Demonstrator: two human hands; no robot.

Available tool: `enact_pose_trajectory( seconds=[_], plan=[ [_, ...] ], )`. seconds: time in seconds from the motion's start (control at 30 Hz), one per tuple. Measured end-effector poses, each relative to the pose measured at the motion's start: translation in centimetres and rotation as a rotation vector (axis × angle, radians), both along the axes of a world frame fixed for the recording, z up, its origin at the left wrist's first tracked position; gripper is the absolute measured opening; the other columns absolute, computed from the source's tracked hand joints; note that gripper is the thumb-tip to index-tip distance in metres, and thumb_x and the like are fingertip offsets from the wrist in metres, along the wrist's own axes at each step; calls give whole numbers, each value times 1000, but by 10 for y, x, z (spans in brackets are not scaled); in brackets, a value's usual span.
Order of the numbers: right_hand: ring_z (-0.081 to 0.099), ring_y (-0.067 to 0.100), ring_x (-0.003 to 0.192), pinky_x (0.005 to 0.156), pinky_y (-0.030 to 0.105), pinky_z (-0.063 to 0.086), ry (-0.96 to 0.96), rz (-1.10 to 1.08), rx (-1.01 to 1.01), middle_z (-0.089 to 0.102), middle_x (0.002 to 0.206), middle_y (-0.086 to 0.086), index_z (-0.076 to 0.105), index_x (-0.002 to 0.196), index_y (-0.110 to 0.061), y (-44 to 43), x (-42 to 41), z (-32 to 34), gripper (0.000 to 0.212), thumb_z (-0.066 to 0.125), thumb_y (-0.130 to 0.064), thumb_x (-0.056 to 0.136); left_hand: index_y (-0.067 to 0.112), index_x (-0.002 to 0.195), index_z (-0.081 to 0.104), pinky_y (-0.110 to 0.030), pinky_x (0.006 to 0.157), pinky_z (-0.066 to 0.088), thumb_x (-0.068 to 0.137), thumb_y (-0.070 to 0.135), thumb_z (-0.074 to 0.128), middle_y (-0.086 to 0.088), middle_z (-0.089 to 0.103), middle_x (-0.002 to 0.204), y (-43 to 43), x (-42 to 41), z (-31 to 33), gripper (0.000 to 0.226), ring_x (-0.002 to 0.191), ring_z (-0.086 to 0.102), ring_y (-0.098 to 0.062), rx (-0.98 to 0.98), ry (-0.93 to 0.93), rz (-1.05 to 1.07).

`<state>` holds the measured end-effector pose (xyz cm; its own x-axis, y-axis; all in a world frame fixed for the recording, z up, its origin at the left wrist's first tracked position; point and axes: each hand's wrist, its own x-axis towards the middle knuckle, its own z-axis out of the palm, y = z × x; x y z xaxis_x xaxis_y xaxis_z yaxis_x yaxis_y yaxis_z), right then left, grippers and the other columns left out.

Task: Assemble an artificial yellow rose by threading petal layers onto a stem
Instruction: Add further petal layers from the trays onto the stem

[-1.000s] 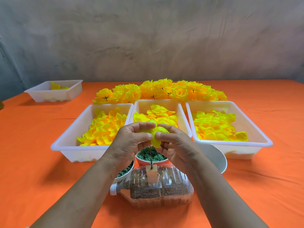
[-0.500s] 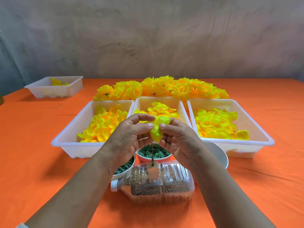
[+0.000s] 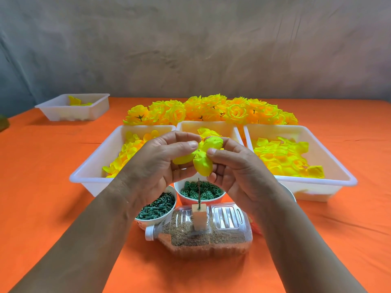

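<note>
We hold one petal layer (image 3: 201, 159) between both hands, directly above the upright pin (image 3: 198, 190) and apart from its tip. The left hand (image 3: 156, 163) pinches one side of the layer between thumb and fingers. The right hand (image 3: 234, 172) pinches the opposite side, leaving the centre exposed between the two thumbs. We judge that this two-sided grasp spreads the fabric so the centre hole can be found before threading.

The pin stands in a wooden block (image 3: 199, 216) set on a sand-filled bottle (image 3: 224, 237) lying on its side. The weight appears intended to steady the pin and free both hands.

The petal trays (image 3: 95, 163) sit just behind the hands. The bowl of green rings (image 3: 190, 200) and the bowl of green pegs (image 3: 147, 222) sit by the bottle, within short reach. Finished roses (image 3: 211, 111) lie behind the trays.
</note>
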<state>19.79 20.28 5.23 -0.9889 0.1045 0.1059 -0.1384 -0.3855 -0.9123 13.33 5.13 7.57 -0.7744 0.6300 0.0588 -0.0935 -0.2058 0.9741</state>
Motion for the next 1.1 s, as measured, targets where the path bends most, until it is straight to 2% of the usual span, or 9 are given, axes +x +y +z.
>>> enact_pose_trajectory(
  seconds=[0.13, 0.27, 0.4, 0.6, 0.7, 0.77, 0.9, 1.03, 1.1],
  plan=[
    [55, 16, 66, 55, 22, 46, 2, 10, 40, 60, 84, 10, 60, 112, -14, 0, 6, 1, 38, 67, -13, 75, 26, 79, 76, -23, 56, 56, 65, 20, 72, -3, 72, 82, -4, 5, 0, 16, 67, 68, -12, -35, 30, -7],
    [55, 20, 65, 50, 23, 45, -24, 22, 57, 60, 82, 14, 59, 114, -15, 2, 13, -2, 41, 66, -19, 75, 27, 78, 76, -23, 54, 54, 66, 19, 73, -4, 70, 79, -5, 11, -6, 15, 64, 67, -12, -83, 60, -1],
    [59, 18, 63, 52, 25, 46, -40, 21, 85, 64, 80, 8, 59, 111, -16, 1, 16, -3, 40, 66, -31, 75, 27, 79, 77, -24, 57, 55, 61, 23, 74, 0, 67, 73, -5, 14, -12, 19, 66, 68, -12, -118, 92, 19],
    [52, 17, 56, 48, 22, 46, -72, -28, 157, 55, 74, 13, 61, 109, -14, -2, 14, -8, 30, 70, -8, 81, 21, 83, 75, -34, 65, 62, 61, 18, 74, -8, 70, 78, -10, 14, -17, 23, 75, 73, -25, -101, 60, 8],
    [53, 18, 57, 48, 23, 47, -76, -32, 152, 57, 74, 12, 61, 110, -12, -4, 14, -10, 29, 67, -3, 83, 17, 86, 74, -31, 60, 60, 67, 7, 72, -7, 71, 75, -11, 16, -18, 22, 71, 74, -27, -82, 38, 1],
    [55, 17, 54, 47, 22, 48, -72, -29, 138, 59, 71, 10, 60, 110, -10, -4, 14, -11, 26, 61, 2, 87, 17, 84, 75, -31, 59, 59, 63, 9, 72, -6, 71, 74, -11, 16, -19, 23, 70, 74, -29, -70, 30, -3],
    [57, 16, 51, 47, 22, 48, -63, -27, 121, 60, 69, 7, 60, 109, -10, -3, 15, -12, 25, 58, 4, 88, 21, 79, 77, -33, 61, 60, 62, 8, 72, -5, 71, 73, -9, 15, -20, 22, 70, 73, -27, -54, 41, 13],
    [59, 16, 52, 47, 23, 48, -61, -38, 130, 60, 72, 8, 60, 108, -11, -2, 15, -12, 25, 59, 4, 88, 20, 79, 77, -33, 62, 60, 76, -6, 69, -5, 70, 74, -7, 15, -21, 28, 70, 73, -26, -83, 74, 39],
    [58, 17, 53, 47, 23, 49, -64, -43, 135, 60, 74, 9, 61, 108, -12, -2, 14, -13, 25, 59, 3, 87, 20, 80, 77, -34, 63, 61, 74, -8, 72, -5, 70, 75, -7, 15, -21, 29, 69, 72, -25, -100, 85, 43]
  ],
)
